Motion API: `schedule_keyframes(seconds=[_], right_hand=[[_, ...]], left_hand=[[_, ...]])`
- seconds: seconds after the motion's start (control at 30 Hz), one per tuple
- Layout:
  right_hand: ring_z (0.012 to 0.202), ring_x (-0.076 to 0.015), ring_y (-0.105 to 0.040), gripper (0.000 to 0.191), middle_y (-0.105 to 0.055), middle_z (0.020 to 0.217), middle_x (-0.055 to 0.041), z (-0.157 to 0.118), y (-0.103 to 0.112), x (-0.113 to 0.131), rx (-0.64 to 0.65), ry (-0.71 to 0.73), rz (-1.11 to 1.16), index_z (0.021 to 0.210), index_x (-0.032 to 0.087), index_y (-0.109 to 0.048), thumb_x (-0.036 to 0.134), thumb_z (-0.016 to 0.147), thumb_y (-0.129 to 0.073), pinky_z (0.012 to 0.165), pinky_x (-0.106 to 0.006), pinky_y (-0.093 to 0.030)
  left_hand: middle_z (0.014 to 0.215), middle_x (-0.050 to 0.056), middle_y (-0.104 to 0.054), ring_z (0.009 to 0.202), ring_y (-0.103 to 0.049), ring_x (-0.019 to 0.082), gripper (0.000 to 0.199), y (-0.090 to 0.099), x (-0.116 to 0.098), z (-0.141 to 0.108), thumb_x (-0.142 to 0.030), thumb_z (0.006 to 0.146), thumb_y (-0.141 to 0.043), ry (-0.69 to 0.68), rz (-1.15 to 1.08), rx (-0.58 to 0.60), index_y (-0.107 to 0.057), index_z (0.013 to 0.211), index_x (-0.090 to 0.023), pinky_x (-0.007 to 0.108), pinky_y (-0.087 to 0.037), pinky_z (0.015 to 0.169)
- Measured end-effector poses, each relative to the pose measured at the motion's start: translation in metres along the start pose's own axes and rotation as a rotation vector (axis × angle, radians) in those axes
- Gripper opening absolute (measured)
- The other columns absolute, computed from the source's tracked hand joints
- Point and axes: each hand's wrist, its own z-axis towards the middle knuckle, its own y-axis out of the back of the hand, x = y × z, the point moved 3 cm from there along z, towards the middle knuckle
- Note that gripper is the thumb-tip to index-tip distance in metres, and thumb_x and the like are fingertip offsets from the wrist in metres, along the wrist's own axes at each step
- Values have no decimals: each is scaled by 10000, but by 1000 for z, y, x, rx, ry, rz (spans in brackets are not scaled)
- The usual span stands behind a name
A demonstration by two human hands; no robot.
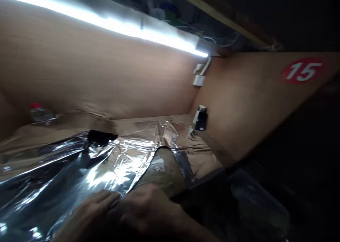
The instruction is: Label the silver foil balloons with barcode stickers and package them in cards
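Both hands are at the bottom centre, blurred and close together. My left hand (91, 212) has its fingers bent at the right edge of a shiny dark plastic sheet (71, 178). Beside it, my right hand (148, 206) is closed, knuckles up, over the lower end of a dull olive-brown piece (164, 167) with a rounded top. What lies between the fingers of either hand is hidden or too blurred to make out. Clear glossy film (132, 143) covers the brown work surface above the hands.
A clear bottle with a red cap (39, 113) lies at the back left. A dark phone-like object (201, 121) and a white-capped container (202, 108) are in the back right corner. A side panel (239, 104) rises at the right. A lit tube (106, 21) runs overhead.
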Motion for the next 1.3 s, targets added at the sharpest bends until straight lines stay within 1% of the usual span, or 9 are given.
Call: schedule_keyframes(seconds=[0.17,0.3,0.43,0.57,0.73,0.87,1.0,1.13,1.3], right_hand=[[891,-268,-668,427,-732,938,-132,-202,105,-114,-1216,-971,-65,960,161,-667,567,911,-545,844,-385,-536],[817,-264,-703,579,-739,916,-118,-296,93,-158,-1308,-1101,135,991,162,-626,694,761,-635,694,-369,-570],[645,-204,-681,618,-714,755,-24,-322,60,-164,-1440,-1114,438,984,186,-580,665,650,-782,569,-287,-538],[415,-135,-480,490,-546,512,52,-336,74,-155,-1442,-1145,372,848,195,-573,628,728,-771,405,-228,-372],[508,-209,-584,462,-665,591,-64,-347,115,-147,-1238,-1188,127,728,199,-615,642,739,-748,462,-286,-443],[576,-228,-645,472,-709,664,-66,-347,123,-151,-1261,-1154,347,823,184,-622,620,728,-777,536,-299,-507],[717,-239,-702,630,-747,837,-45,-338,128,-141,-1385,-1067,580,1197,207,-576,520,711,-827,661,-330,-564],[753,-210,-692,520,-705,810,-16,-325,131,-129,-1323,-988,668,1212,213,-587,546,832,-712,673,-304,-555],[886,-251,-713,608,-728,946,-65,-330,116,-127,-1228,-988,605,1346,211,-515,566,875,-666,734,-355,-579]], left_hand=[[957,30,-749,825,-699,198,248,-85,-97,57,-177,941,-516,-403,-144,218,-689,1070,-300,270,-545,725],[940,39,-719,887,-653,189,175,-153,-174,102,-209,998,-493,-661,-142,304,-644,910,-214,287,-510,787],[986,114,-676,950,-618,268,193,-221,-221,129,-277,999,-494,-809,161,262,-662,994,-182,425,-513,809],[992,235,-655,893,-628,351,269,-262,-241,132,-242,956,-478,-786,398,224,-718,995,-127,467,-503,611],[921,324,-681,746,-688,392,434,-250,-264,131,-141,872,-497,-755,373,332,-635,1234,55,440,-498,469],[753,178,-720,561,-659,291,182,-216,-271,162,-122,795,-609,-658,214,627,-763,893,-113,373,-475,470],[669,64,-711,597,-631,209,33,-188,-256,212,-215,746,-729,-429,-7,637,-756,740,-196,303,-437,548],[669,-12,-693,618,-603,152,216,-196,-233,239,-294,589,-874,-203,-282,709,-731,722,-203,237,-351,522],[626,-13,-597,510,-486,96,371,-212,-221,236,-516,804,-719,-89,-803,859,-694,811,-146,204,-329,488]])
